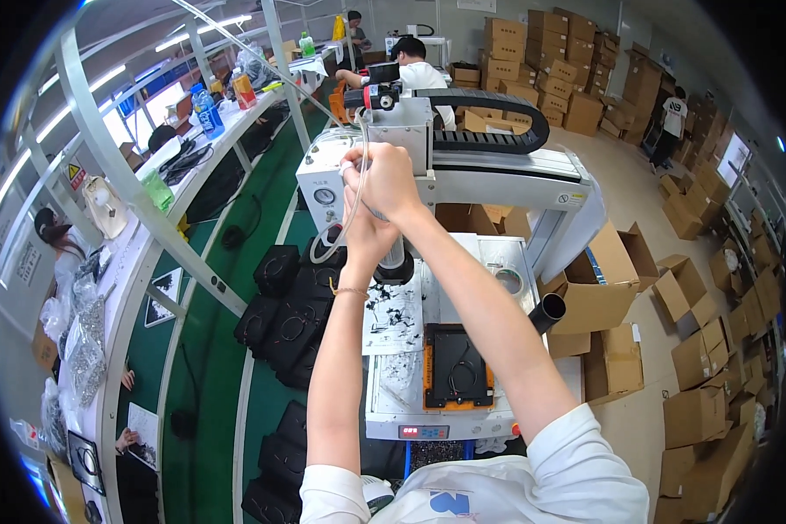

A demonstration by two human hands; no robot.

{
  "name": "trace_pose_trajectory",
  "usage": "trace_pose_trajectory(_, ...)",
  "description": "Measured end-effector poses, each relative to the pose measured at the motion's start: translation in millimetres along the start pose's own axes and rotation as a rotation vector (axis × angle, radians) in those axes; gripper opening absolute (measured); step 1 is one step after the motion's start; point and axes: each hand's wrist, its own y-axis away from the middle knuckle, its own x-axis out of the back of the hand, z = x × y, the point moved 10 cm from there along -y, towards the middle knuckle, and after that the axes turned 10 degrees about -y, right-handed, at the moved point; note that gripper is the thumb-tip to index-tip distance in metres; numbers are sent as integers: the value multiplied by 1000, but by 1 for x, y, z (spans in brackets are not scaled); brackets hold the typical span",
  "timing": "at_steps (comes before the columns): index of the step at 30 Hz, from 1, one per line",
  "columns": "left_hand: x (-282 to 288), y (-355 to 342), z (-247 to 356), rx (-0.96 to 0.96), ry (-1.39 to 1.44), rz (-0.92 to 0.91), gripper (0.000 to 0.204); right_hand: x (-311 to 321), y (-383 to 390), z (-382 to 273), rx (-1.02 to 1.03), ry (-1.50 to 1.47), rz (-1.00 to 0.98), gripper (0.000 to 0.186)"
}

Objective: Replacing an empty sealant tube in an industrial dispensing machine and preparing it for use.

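Note:
Both my hands are raised together at the head of a white benchtop machine (319, 175). My right hand (389, 182) is closed, set just above my left hand (368, 234), whose fingers are also wrapped round. What they grip is mostly hidden; a small greyish part shows between them. A clear hose (361, 179) runs down past my right fingers and loops by my left wrist. Below the hands, a pale cylinder (396, 260) ends in a dark collar. On the machine bed, a black panel with a coiled cable (463, 377) lies in an orange-edged fixture (429, 384).
A white sheet with black smears (393, 327) covers part of the bed. A black tube (548, 312) juts up at its right. Black housings with cables (293, 323) crowd the green conveyor (205, 393) at left. Open cardboard boxes (598, 284) stand right. Other people work beyond.

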Motion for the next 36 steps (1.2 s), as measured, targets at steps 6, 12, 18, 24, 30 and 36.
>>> trace_pose_trajectory(6, -6, 5, 17, 5, 99, -40, 66, 19, 11, -2, 18, 308, 251, 17)
trace_pose_trajectory(12, 3, 22, 13, 454, -137, 268, 49, 22, 16, -15, 87, 177, -76, 55)
trace_pose_trajectory(18, 15, 25, 13, 558, -253, 488, 41, 139, 70, -29, -57, 168, -283, 55)
trace_pose_trajectory(24, 8, 18, 10, 362, -145, 496, 36, 289, 145, -9, -216, 95, -106, 33)
trace_pose_trajectory(30, 2, 19, 6, 340, -3, 463, 25, 349, 219, 54, -513, -105, 52, 28)
trace_pose_trajectory(36, -4, 18, -8, 354, 215, 355, 22, 309, 253, 77, -652, -79, -147, 80)
